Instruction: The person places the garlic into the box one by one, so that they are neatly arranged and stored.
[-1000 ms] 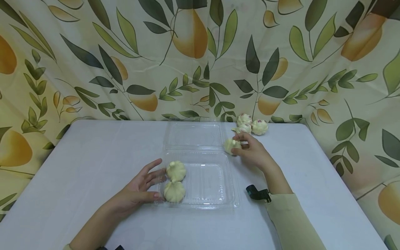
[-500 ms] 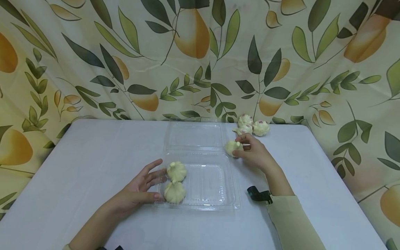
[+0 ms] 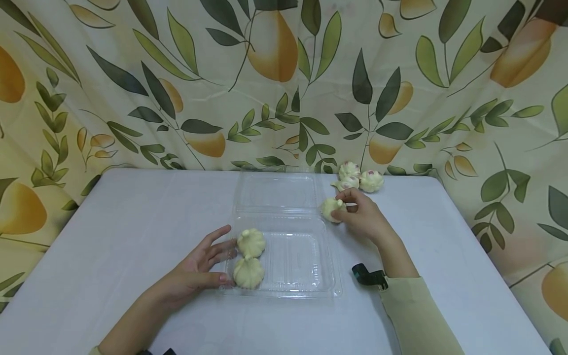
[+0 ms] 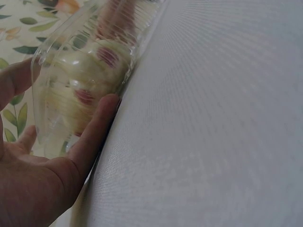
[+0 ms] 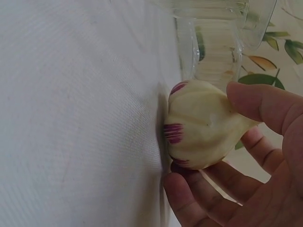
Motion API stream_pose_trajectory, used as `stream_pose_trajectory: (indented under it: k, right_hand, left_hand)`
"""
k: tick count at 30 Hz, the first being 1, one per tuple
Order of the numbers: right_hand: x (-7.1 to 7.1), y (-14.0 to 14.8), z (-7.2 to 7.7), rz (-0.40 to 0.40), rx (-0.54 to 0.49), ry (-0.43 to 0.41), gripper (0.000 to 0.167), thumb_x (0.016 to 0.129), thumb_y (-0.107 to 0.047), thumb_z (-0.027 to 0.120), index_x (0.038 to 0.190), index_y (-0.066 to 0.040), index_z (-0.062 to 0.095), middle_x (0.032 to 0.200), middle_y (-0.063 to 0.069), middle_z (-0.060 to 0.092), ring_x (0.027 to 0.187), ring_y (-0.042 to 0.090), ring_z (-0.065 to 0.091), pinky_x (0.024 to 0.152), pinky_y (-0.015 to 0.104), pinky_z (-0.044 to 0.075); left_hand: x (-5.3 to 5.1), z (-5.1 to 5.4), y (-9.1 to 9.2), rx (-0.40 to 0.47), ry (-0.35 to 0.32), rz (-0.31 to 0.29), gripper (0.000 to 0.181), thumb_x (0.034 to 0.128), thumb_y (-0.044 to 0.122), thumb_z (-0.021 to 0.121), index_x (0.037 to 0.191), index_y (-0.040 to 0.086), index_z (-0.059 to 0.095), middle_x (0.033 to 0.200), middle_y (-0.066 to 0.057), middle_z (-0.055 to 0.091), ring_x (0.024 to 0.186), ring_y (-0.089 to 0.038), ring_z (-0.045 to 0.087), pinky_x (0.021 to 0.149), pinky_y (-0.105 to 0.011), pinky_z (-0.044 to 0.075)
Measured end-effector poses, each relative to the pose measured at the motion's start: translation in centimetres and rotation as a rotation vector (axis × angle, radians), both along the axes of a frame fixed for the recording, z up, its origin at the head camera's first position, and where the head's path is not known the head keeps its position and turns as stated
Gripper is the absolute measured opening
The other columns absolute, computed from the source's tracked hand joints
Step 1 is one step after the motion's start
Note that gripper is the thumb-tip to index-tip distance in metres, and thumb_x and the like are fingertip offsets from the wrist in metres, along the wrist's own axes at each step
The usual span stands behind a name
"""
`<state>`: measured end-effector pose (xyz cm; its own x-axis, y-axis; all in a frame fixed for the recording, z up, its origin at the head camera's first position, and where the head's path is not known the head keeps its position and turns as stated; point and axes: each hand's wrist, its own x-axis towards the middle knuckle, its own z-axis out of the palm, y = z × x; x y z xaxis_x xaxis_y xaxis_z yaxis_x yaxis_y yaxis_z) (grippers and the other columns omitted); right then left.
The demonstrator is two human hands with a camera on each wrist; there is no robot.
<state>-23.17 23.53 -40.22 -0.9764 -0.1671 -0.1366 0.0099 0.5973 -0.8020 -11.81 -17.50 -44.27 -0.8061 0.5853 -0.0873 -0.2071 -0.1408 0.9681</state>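
Right hand (image 3: 361, 214) pinching a garlic bulb (image 3: 330, 210) just right of the clear tray (image 3: 295, 259), near its hinge (image 3: 278, 212); I can't tell if that bulb touches the table (image 3: 155, 212). Left hand (image 3: 195, 267) relaxed, fingers extended against the tray's left wall. I count two bulbs (image 3: 249, 272) inside beside it, three more (image 3: 371, 181) clustered at the far edge.

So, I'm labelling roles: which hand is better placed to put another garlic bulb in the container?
Probably the right hand: it holds a bulb beside the container; the left hand, opposite, holds none.
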Motion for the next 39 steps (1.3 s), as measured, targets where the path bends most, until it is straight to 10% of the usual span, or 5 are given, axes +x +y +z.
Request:
stream_pose_trajectory:
  k: [39]
  right_hand:
    - [0.6, 0.4, 2.1, -0.054, -0.033, 0.077, 0.046, 0.088, -0.025, 0.075, 0.129, -0.01, 0.06, 0.137, 0.01, 0.056, 0.126, 0.037, 0.052, 0.091, 0.04, 0.049]
  left_hand:
    - [0.0, 0.1, 0.0, -0.027, -0.006, 0.011, 0.099, 0.0879, -0.005, 0.067, 0.161, 0.025, 0.006, 0.164, -0.016, 0.016, 0.148, -0.038, 0.018, 0.098, -0.048, 0.052]
